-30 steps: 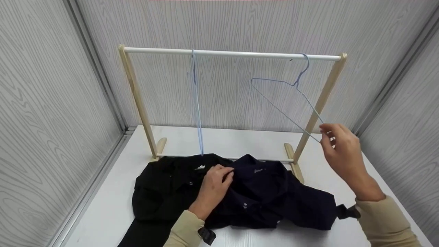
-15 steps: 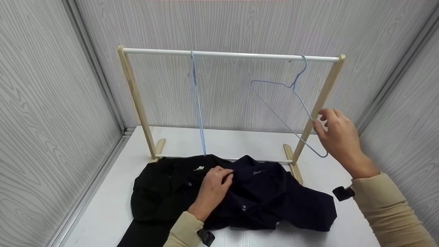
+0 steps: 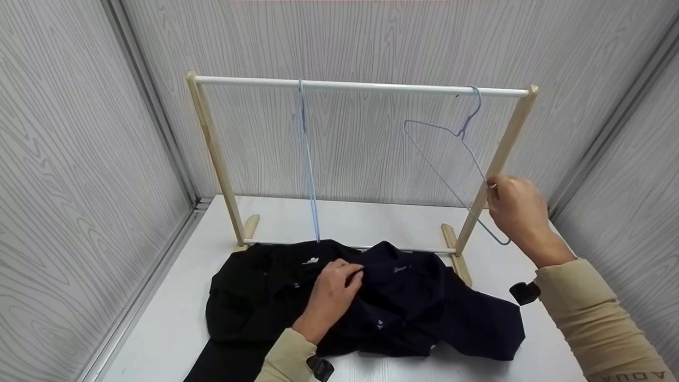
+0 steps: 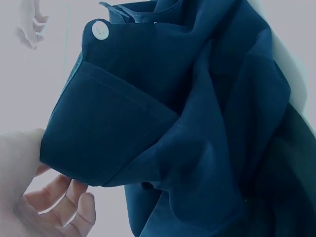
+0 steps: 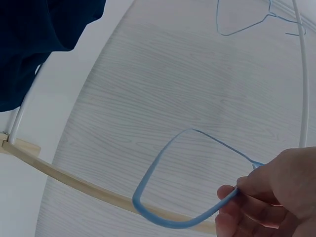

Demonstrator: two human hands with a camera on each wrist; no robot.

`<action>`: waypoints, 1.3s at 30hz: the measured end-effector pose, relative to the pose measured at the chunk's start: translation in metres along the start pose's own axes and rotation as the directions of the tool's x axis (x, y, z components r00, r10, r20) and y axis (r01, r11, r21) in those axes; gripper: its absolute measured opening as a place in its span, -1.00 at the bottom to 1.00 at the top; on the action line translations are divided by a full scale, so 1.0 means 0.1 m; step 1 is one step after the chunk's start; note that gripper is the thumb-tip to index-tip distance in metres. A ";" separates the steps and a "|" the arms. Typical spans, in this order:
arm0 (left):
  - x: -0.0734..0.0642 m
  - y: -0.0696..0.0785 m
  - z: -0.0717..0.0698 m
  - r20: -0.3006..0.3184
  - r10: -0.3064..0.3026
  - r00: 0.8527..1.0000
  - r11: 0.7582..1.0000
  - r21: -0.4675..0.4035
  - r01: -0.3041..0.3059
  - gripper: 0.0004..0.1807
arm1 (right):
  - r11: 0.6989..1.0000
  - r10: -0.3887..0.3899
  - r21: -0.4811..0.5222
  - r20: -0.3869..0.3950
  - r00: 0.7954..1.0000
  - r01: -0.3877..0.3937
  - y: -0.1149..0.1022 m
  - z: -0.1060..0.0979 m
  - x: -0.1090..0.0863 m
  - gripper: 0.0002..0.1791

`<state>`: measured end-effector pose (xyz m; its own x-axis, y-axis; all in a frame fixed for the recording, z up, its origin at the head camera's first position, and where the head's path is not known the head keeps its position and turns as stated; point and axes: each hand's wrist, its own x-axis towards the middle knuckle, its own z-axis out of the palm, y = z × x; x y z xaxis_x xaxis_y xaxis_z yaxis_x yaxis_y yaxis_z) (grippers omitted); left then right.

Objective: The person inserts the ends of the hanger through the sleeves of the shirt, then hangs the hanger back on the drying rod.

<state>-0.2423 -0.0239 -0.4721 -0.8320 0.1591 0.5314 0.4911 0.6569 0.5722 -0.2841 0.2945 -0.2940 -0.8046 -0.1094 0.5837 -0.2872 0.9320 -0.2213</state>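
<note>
Right hand has closed, pinching the blue triangular wire hanger at three o'clock, likely steadying it; left hand pinches navy cloth shirt.

- White tabletop, between panel walls.
- Rack standing on the far part, on wooden feet at left and right.
- Black shirt lying crumpled at left, part stretching toward the near left.
- Navy shirt lying rumpled at right, against the black one, one end reaching right.
</note>
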 end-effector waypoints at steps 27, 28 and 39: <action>-0.02 0.00 -0.04 0.070 -0.015 0.997 1.000 -0.009 0.016 -0.78 | 0.998 0.002 0.069 -0.030 1.000 0.000 0.01 -0.15 -0.01 -0.81; -0.02 0.00 -0.04 0.071 -0.011 0.997 1.000 -0.013 0.012 -0.78 | 0.998 0.008 0.070 -0.029 1.000 -0.006 0.01 -0.16 -0.01 -0.81; -0.01 -0.04 -0.08 0.170 0.004 0.985 0.994 -0.110 0.015 -0.71 | 0.991 -0.036 0.127 -0.094 0.995 0.048 0.11 -0.24 -0.11 -0.86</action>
<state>-0.2415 -0.0330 -0.4695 -0.8620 0.2843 0.4196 0.5036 0.5744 0.6454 -0.2659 0.3142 -0.2844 -0.7415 -0.1098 0.6619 -0.3886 0.8745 -0.2903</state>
